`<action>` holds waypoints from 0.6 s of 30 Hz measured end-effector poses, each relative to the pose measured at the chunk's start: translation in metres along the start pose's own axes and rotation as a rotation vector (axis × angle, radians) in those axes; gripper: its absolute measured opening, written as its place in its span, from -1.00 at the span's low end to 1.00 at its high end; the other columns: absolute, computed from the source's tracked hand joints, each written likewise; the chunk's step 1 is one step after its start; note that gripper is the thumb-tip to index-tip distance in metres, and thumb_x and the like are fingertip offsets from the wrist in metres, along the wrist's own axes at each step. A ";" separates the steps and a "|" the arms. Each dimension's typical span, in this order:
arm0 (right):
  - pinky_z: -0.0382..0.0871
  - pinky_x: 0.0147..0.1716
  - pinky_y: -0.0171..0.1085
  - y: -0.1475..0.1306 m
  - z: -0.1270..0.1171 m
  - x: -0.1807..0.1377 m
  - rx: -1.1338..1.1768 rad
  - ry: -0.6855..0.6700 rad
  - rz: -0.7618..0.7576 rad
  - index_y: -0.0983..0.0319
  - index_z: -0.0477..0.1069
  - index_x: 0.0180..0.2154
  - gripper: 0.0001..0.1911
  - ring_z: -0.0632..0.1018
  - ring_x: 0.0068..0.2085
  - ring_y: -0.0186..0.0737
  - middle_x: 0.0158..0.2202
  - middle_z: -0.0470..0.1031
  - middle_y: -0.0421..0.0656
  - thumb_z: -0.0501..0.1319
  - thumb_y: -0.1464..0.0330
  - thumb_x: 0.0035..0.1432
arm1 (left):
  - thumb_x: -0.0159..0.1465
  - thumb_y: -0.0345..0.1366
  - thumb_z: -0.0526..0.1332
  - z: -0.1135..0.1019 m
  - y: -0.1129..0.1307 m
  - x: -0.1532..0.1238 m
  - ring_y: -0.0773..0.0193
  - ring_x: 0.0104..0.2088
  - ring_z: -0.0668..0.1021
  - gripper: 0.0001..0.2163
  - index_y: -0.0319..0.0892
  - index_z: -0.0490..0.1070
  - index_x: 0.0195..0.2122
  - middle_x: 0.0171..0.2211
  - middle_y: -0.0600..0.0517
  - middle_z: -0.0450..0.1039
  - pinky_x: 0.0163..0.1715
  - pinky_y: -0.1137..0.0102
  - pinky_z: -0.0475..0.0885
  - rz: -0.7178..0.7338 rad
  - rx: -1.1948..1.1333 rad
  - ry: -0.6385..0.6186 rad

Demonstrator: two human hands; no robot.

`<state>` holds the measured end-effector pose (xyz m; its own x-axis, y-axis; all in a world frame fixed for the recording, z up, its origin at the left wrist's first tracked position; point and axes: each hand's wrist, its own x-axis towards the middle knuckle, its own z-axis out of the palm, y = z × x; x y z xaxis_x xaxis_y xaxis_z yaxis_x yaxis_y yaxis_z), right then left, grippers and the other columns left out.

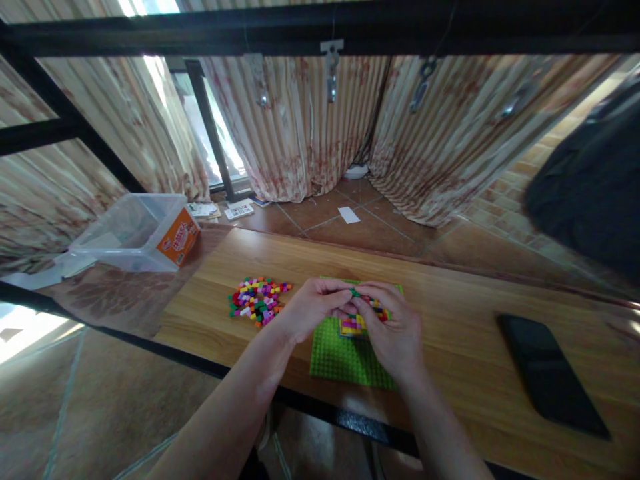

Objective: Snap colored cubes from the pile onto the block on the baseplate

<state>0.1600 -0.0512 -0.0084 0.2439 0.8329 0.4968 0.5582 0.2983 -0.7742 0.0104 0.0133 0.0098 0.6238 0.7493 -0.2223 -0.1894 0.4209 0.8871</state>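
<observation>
My left hand (320,303) and my right hand (393,327) meet above a green studded baseplate (340,360). Between their fingertips is a small dark green toy brick (354,293), pinched from both sides. Beneath the hands, a cluster of yellow, pink and red bricks (353,325) sits on the baseplate, partly covered by my right hand. To the left lies a loose pile of small colourful bricks (257,300); my left forearm passes close to its right side.
A black phone-like slab (553,373) lies on the right of the wooden board (450,320). At the left stands a clear plastic bin (135,233) with an orange label. A dark metal bar (320,30) crosses overhead, and patterned curtains (300,133) hang behind.
</observation>
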 end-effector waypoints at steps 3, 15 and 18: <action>0.42 -0.05 -0.11 0.000 0.001 0.001 -0.025 -0.003 0.003 0.12 0.56 -0.23 -0.87 0.55 -0.10 -0.18 -0.17 0.57 -0.14 0.25 0.31 0.19 | 0.06 -0.22 0.44 0.001 0.001 0.000 0.34 -0.39 0.59 -0.73 -0.30 0.57 -0.28 -0.38 -0.04 0.60 -0.31 0.44 0.46 -0.016 -0.012 0.021; 0.38 -0.01 -0.06 0.013 -0.009 0.008 -0.073 0.086 0.107 0.17 0.55 -0.31 -0.85 0.54 -0.08 -0.12 -0.17 0.57 -0.10 0.25 0.26 0.17 | 0.21 -0.43 0.19 -0.015 0.010 0.005 0.39 -0.48 0.48 -0.87 -0.26 0.54 -0.39 -0.50 0.05 0.51 -0.46 0.51 0.32 0.129 0.593 0.337; 0.37 0.00 -0.03 0.011 -0.005 0.007 -0.095 0.015 0.076 0.16 0.56 -0.30 -0.83 0.52 -0.06 -0.09 -0.14 0.56 -0.08 0.24 0.24 0.18 | 0.21 -0.42 0.17 -0.020 0.007 0.005 0.35 -0.48 0.47 -0.83 -0.24 0.56 -0.41 -0.54 0.07 0.48 -0.46 0.49 0.30 0.195 0.839 0.248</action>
<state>0.1716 -0.0443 -0.0116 0.2993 0.8442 0.4447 0.6103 0.1888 -0.7693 -0.0030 0.0298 0.0069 0.4385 0.8981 -0.0319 0.4025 -0.1645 0.9005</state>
